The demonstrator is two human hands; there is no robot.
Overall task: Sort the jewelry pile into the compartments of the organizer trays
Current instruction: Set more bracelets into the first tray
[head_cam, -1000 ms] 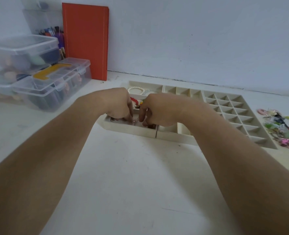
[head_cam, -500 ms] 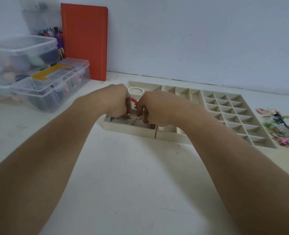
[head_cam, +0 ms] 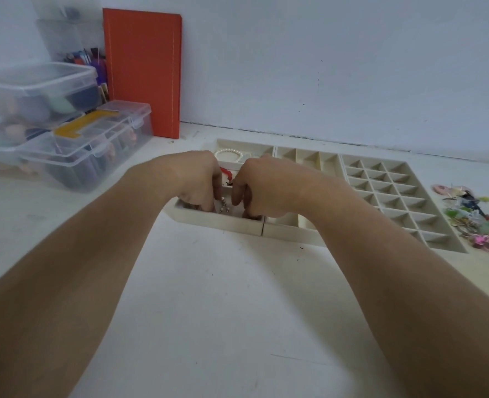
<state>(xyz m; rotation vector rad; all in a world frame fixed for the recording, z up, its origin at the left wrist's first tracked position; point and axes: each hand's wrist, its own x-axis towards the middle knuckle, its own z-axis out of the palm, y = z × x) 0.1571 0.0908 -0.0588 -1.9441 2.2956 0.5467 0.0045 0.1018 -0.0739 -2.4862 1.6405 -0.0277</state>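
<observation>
Lying between both hands' curled fingers (head_cam: 235, 193), silver jewelry (head_cam: 224, 207); grasp unclear.

Both hands (head_cam: 226, 185) inside left tray (head_cam: 217, 222)

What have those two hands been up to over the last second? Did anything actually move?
Very little. Both the left hand and the right hand stayed with fingers curled down in the near compartment of the left tray, fiddling with a small silvery piece that now shows between them. What each hand grips is hidden. The pearl bracelet, the grid tray and the jewelry pile stayed put.
</observation>
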